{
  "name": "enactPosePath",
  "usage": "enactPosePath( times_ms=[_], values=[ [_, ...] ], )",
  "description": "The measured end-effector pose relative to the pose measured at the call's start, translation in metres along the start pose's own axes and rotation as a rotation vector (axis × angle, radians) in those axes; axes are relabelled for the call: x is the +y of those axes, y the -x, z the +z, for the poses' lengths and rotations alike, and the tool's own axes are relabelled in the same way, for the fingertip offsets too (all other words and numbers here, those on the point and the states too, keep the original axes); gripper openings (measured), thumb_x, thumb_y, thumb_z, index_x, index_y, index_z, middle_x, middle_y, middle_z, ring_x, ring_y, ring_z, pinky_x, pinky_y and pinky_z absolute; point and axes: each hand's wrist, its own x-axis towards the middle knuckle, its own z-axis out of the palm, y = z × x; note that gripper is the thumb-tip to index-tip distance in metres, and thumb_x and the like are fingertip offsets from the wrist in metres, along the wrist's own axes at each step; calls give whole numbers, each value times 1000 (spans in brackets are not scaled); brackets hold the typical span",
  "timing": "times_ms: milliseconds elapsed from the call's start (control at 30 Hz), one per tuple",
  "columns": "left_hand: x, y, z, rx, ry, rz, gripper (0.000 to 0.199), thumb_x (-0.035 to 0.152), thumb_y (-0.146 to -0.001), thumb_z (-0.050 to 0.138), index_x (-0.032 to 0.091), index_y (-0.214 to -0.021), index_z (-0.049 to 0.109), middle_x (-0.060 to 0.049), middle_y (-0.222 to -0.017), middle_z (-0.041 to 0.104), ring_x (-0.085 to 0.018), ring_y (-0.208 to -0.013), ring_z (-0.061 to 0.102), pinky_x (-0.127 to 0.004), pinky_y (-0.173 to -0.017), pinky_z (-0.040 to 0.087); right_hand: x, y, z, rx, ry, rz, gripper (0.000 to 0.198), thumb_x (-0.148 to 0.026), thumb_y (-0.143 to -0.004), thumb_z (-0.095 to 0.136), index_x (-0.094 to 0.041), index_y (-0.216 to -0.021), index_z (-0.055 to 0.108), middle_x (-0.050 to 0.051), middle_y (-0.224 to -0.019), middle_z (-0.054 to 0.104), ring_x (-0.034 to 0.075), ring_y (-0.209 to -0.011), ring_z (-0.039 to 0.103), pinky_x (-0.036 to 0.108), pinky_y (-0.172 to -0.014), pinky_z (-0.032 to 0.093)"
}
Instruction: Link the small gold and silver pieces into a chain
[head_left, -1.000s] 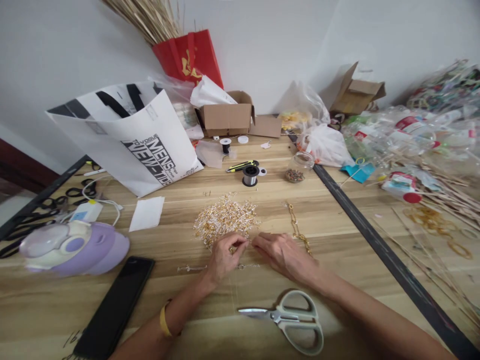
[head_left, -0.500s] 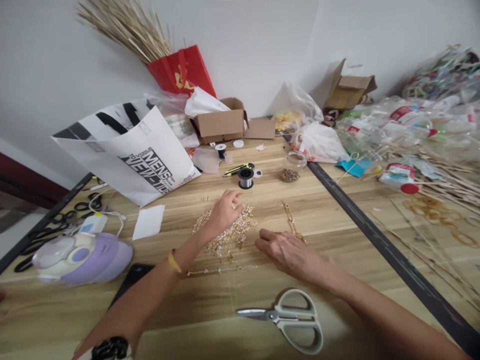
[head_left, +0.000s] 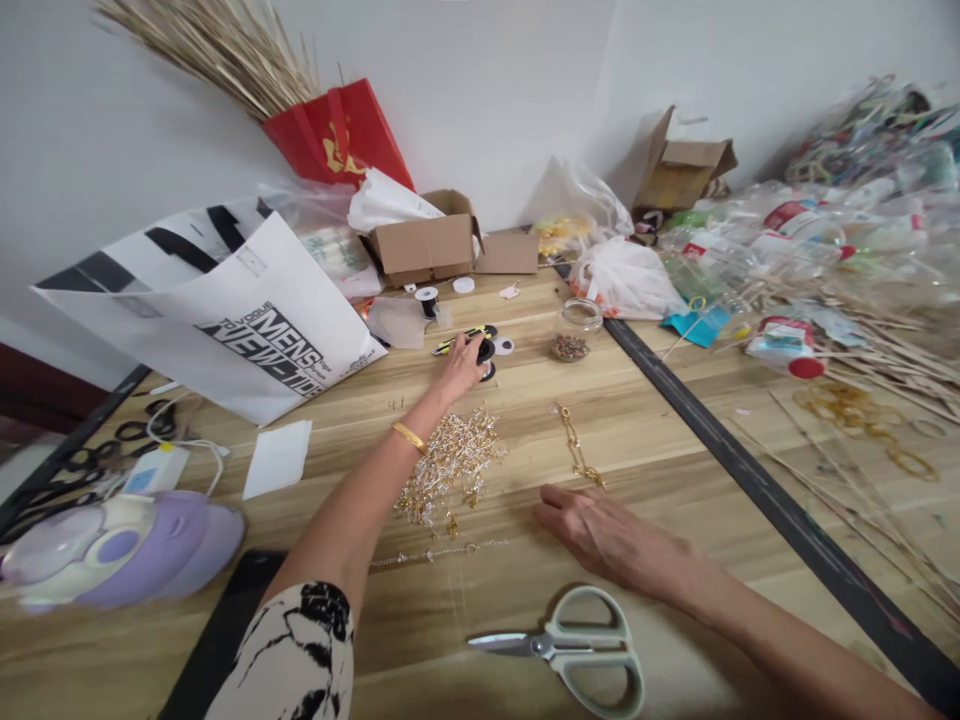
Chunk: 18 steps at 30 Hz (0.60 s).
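Note:
My left hand (head_left: pixel 461 371) reaches forward, its fingers closed on a black-rimmed spool of wire (head_left: pixel 487 370) that they partly cover. Right behind the spool is a black and yellow utility knife (head_left: pixel 465 340). Under my left forearm spreads a pile of gold and clear bead pieces (head_left: pixel 454 450). My right hand (head_left: pixel 589 522) rests on the table with curled fingers, and whatever is inside them is hidden. A gold chain (head_left: pixel 574 445) lies just beyond it. A thin silvery beaded chain (head_left: pixel 442 552) lies in front of the pile, and pale-handled scissors (head_left: pixel 577 645) sit nearest me.
A jar of small beads (head_left: pixel 574 335) stands behind the gold chain. A white shopping bag (head_left: pixel 247 320), a purple device (head_left: pixel 142 545) and a dark phone-like slab (head_left: pixel 217 640) are on the left. Cardboard box (head_left: pixel 424 245) at the back; plastic bottles (head_left: pixel 817 225) and sticks at right.
My left hand has moved forward from above the bead pile to the wire spool and closed on it. My right hand stays low on the table, fingers still curled. The view has shifted slightly.

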Motion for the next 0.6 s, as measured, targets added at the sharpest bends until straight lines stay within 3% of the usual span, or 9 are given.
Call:
enactPosePath(
  times_ms=[233, 600],
  values=[
    [-18, -6, -2, -16, -43, 15, 61, 14, -71, 63, 14, -130, 47, -13, -118, 45, -29, -115, 45, -40, -102, 39, -3, 16, 4, -89, -94, 66, 25, 7, -78, 42, -13, -82, 56, 6, -83, 59, 13, -63, 55, 25, -54, 31],
    [-26, -12, -1, 9, 12, 35, 69, 15, -64, 70, 13, -129, 46, -12, -119, 44, -28, -117, 43, -38, -106, 36, 0, 48, 19, -23, -155, 87, 25, 0, -85, 39, -16, -76, 55, 4, -77, 57, 14, -62, 54, 27, -55, 34]
  ],
)
